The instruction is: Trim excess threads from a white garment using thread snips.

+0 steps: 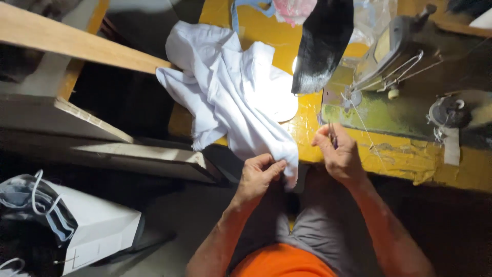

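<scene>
A white garment (230,97) lies crumpled over the near edge of a yellow worktable (400,159), its lower corner hanging off toward the person's lap. The left hand (259,177) pinches that hanging corner between thumb and curled fingers, closed tight on the cloth. At about three o'clock from it, close but not touching, the right hand (341,154) is closed around a small dark tool (333,136), seemingly thread snips, its tip pointing up toward twelve o'clock; a thin thread (366,133) runs up from the hand toward the sewing machine.

The sewing machine (400,66) stands at one to two o'clock from the hands, greenish and worn, with a wheel (448,113) at its right end. A black cloth strip (323,43) hangs over the table at twelve o'clock, beside a bright pool of lamplight on the garment. The tabletop's yellow paint is chipped and glossy.

At ten o'clock a bare wooden plank (77,43) slants across, with pale boards (128,154) stacked under it. At eight o'clock a white paper bag (97,231) with cord handles sits on the dim grey floor. The room is dark away from the lamp.
</scene>
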